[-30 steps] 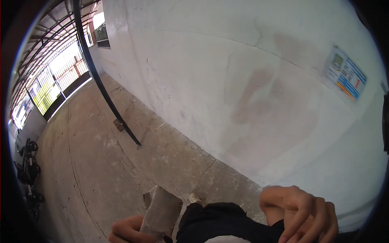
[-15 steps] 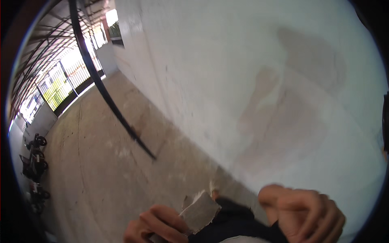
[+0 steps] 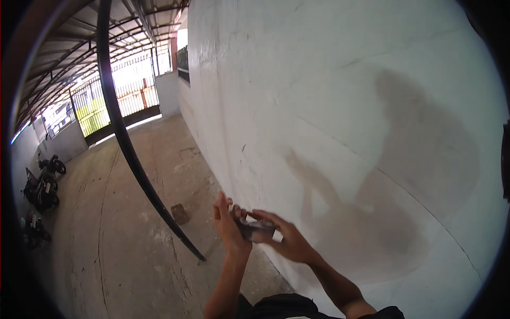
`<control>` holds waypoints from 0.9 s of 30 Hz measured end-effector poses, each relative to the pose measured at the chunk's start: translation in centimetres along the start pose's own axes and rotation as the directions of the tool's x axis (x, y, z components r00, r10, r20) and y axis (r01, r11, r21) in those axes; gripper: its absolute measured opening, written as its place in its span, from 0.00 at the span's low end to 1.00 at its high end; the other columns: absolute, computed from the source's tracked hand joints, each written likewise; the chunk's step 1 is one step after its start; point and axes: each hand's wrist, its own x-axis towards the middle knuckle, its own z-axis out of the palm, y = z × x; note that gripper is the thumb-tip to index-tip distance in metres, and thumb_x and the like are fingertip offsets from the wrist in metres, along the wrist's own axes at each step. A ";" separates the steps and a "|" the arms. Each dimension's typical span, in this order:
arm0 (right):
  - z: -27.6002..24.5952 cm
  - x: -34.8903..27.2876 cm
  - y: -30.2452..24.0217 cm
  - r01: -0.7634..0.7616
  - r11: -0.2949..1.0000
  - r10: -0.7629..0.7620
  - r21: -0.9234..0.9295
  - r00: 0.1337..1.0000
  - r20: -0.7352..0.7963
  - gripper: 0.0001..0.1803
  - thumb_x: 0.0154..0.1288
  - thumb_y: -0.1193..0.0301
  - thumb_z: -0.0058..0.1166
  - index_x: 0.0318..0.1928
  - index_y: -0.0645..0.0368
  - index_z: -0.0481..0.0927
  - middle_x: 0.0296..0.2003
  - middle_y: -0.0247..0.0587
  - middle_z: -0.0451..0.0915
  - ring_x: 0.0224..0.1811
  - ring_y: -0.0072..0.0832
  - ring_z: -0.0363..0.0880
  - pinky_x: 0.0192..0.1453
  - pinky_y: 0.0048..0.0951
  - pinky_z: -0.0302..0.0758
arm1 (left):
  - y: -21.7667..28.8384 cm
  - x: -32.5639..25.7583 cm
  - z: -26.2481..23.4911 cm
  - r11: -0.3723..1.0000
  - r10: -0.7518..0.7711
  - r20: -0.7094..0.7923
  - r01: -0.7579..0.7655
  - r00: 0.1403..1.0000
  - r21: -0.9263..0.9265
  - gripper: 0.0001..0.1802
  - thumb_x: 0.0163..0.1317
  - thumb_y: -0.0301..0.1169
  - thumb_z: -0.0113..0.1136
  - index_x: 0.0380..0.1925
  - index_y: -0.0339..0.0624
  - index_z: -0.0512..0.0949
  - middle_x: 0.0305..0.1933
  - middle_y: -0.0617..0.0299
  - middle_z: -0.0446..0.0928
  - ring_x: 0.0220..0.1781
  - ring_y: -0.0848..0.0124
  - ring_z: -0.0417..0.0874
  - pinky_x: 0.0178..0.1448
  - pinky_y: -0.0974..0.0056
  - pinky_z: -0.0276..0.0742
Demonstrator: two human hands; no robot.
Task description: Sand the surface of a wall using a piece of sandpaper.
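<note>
Both my hands are raised in front of me, close to the white wall (image 3: 329,127). Between them is a small, flat grey piece (image 3: 256,231); its material is hard to make out. My left hand (image 3: 229,226) supports it from the left, with curled fingertips showing over its far edge and one digit pointing upward. From the right, my right hand (image 3: 284,236) grips the same piece, thumb below and fingers along the top. Parts of the piece are covered by my fingers. Neither hand touches the wall.
A curved black pole (image 3: 118,122) stands left of my hands on the concrete floor (image 3: 133,255). Beside its lower part lies a brown block (image 3: 179,213). Motorbikes (image 3: 40,186) are parked far left, and a barred gate (image 3: 114,95) closes the far end. Cracks run across the wall.
My hands, apart and low before with a torn grey piece in the left, have come together farther forward, both on a grey piece. The view has shifted, showing more of the gate and the brown block.
</note>
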 end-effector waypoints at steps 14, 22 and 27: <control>-4.3 27.1 13.3 -0.018 0.867 0.214 0.498 0.916 -0.339 0.17 0.76 0.62 0.57 0.56 0.59 0.77 0.47 0.39 0.83 0.49 0.24 0.82 0.56 0.28 0.78 | -1.2 30.4 -1.1 0.821 -0.329 0.430 0.030 0.841 0.570 0.23 0.63 0.27 0.73 0.56 0.33 0.76 0.42 0.57 0.83 0.35 0.79 0.80 0.30 0.72 0.74; -2.0 36.0 21.1 -0.017 0.562 0.294 0.827 0.939 -0.180 0.30 0.76 0.56 0.56 0.68 0.61 0.68 0.62 0.43 0.75 0.61 0.33 0.78 0.65 0.37 0.77 | -2.9 43.9 -0.8 0.735 -0.318 0.624 -0.230 0.713 0.637 0.21 0.61 0.20 0.71 0.56 0.34 0.82 0.40 0.66 0.78 0.33 0.81 0.78 0.28 0.72 0.72; -3.1 42.1 22.5 0.001 0.510 0.472 0.860 0.836 -0.281 0.28 0.78 0.53 0.51 0.67 0.60 0.69 0.58 0.40 0.78 0.59 0.29 0.79 0.63 0.36 0.78 | -4.9 50.8 0.3 0.644 -0.285 0.599 -0.313 0.748 0.698 0.28 0.62 0.24 0.73 0.63 0.40 0.78 0.38 0.67 0.76 0.30 0.82 0.76 0.30 0.75 0.71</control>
